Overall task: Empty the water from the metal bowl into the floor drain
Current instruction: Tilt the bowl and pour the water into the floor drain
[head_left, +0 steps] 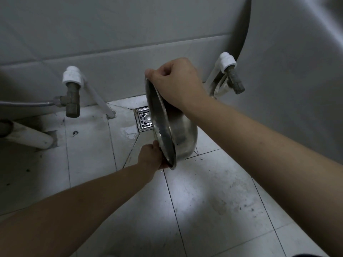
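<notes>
The metal bowl is tipped almost on its side, its opening turned left toward the square metal floor drain. The drain sits in the tiled floor by the wall, partly hidden behind the bowl's rim. My right hand grips the top of the rim. My left hand holds the rim's lower edge. A wet patch lies on the tile just left of the drain. No stream of water is visible.
A brass valve with a white pipe and a hose sticks out of the wall at the left. A second valve stands at the right. A white pipe lies on the floor at far left. Grey tiled wall behind.
</notes>
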### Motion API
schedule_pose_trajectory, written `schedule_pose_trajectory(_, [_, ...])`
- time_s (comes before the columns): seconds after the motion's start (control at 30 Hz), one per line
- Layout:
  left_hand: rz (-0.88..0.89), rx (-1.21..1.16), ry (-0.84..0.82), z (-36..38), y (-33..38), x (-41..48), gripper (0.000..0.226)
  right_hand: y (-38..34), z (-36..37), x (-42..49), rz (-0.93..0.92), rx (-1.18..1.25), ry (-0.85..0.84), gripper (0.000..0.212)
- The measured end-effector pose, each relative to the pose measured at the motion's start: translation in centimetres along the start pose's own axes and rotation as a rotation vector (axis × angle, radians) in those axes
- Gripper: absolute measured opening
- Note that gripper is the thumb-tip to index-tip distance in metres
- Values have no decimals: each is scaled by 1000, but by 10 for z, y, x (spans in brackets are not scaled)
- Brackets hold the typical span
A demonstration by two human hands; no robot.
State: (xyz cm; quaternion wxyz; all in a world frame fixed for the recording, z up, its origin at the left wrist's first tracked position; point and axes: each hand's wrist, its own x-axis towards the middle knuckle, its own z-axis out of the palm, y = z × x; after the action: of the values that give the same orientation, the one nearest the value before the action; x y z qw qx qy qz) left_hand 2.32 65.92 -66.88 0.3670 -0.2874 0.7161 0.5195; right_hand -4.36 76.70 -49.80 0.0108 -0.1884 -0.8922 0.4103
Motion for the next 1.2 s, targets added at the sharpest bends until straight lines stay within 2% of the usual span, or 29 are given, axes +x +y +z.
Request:
schedule_pose_trajectory(0.37, [-8, -19, -17, -5, 8, 0, 45, 14, -8, 4, 33, 37, 45, 44])
schedule_pose_trajectory(0.73, [121, 217, 117, -8, 6, -8, 37, 27, -19, 4, 78, 56, 61, 22])
schedule_pose_trajectory(0.87, [149, 246, 153, -12, 4, -6, 40, 34, -25, 3, 86, 58, 76, 22])
schedule_pose_trajectory(1.2, [153, 199, 189, -15, 1, -7, 29, 57, -38, 5, 149, 102, 93, 23])
